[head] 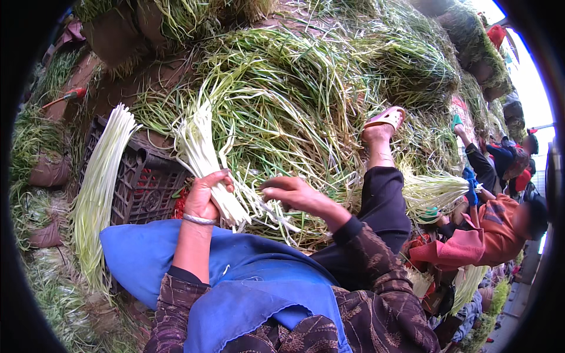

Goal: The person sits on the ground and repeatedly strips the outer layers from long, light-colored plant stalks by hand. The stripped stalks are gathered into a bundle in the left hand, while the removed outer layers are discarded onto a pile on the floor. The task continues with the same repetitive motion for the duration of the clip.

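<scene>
My left hand point(205, 194) is closed around a bundle of pale garlic chives point(197, 132), its white cut ends toward my lap and its yellow-green leaves away from me. A silver bracelet circles that wrist. To its right, my right hand point(300, 198) hovers above loose stems point(282, 216), fingers apart and slightly curled, with nothing seen in it. Beyond both hands spreads a large heap of loose green and yellowed leaves point(282, 106). A blue apron point(247, 260) covers my lap.
At left, a black plastic crate point(148, 185) carries a long bundle of blanched chives point(99, 189) on top. A co-worker point(494, 229) in an orange top sits at right, holding chives point(437, 187) in blue and green gloves. Tied bales point(117, 35) stand at the back.
</scene>
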Available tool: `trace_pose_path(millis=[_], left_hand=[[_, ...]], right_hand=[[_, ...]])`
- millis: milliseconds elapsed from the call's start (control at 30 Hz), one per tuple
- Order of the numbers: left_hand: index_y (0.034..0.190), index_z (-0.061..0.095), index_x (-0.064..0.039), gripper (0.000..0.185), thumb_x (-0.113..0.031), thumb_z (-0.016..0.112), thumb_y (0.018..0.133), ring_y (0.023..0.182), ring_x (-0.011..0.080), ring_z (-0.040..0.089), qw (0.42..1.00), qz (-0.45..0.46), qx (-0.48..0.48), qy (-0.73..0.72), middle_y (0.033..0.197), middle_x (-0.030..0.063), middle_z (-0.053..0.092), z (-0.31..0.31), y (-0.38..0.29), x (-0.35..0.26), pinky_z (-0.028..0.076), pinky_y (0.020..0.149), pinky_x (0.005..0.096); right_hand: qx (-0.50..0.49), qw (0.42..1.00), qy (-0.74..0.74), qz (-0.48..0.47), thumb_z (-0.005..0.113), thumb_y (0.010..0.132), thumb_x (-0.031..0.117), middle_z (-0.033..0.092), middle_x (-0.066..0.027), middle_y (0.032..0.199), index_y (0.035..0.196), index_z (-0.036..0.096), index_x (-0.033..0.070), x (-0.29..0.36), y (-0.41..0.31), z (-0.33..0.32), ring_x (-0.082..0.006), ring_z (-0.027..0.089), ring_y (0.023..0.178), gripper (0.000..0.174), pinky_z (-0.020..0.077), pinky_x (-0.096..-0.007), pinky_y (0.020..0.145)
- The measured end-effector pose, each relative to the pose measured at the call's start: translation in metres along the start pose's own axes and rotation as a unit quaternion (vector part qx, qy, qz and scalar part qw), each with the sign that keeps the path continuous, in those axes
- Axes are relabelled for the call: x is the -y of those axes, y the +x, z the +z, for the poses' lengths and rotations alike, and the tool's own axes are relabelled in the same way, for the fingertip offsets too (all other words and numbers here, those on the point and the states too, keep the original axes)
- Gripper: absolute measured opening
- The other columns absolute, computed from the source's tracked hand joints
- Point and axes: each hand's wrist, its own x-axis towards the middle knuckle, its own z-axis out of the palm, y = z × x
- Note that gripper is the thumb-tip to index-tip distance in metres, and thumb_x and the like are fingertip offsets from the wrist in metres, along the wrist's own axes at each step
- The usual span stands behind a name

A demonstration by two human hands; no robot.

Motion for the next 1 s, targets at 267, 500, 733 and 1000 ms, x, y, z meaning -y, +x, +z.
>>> trace_pose_path(millis=[267, 500, 733, 1000], left_hand=[[0.112, 0.053, 0.004, 0.024, -0.003, 0.057, 0.089, 0.089, 0.0263, 0.068, 1.000, -0.020, -0.003, 0.018, 0.101, 0.0190, 0.067, 0.013, -0.014, 0.020, 0.058, 0.073, 0.0349], [0.107, 0.055, -0.001, 0.028, -0.012, 0.068, 0.085, 0.071, 0.0251, 0.063, 0.983, -0.178, 0.000, -0.054, 0.076, 0.0087, 0.062, 0.010, -0.005, 0.046, 0.054, 0.067, 0.0394], [0.097, 0.062, -0.008, 0.016, -0.006, 0.067, 0.082, 0.098, 0.0255, 0.064, 0.992, 0.073, 0.039, -0.098, 0.098, 0.0117, 0.066, 0.012, 0.005, 0.001, 0.053, 0.073, 0.0376], [0.092, 0.062, 0.000, 0.017, 0.000, 0.068, 0.076, 0.054, 0.0217, 0.060, 0.989, -0.002, -0.148, -0.012, 0.066, 0.0083, 0.061, -0.005, 0.020, 0.034, 0.053, 0.054, 0.0353]], right_hand=[[-0.240, 0.966, -0.051, -0.086, 0.059, 0.091, 0.018, 0.058, -0.0099, 0.061, 0.089, 0.062, -0.005, 0.048, 0.043, 0.029, -0.0137, 0.054, 0.054, 0.023, 0.0440, -0.0323, 0.051], [-0.081, 0.986, 0.146, -0.015, 0.062, 0.092, 0.032, 0.065, -0.0072, 0.078, 0.095, 0.066, -0.002, -0.008, 0.124, -0.026, -0.0132, 0.062, 0.067, 0.034, 0.0507, -0.0287, 0.059], [-0.333, 0.770, -0.543, -0.022, 0.050, 0.084, 0.009, 0.061, -0.0186, 0.082, 0.084, 0.059, 0.004, -0.099, 0.132, -0.126, -0.0339, 0.063, 0.073, 0.010, 0.0491, -0.0461, 0.063], [-0.204, 0.910, -0.346, -0.106, 0.063, 0.084, 0.019, 0.062, -0.0161, 0.073, 0.076, 0.060, 0.003, -0.042, 0.055, -0.027, -0.0326, 0.061, 0.065, 0.018, 0.0493, -0.0434, 0.061]])
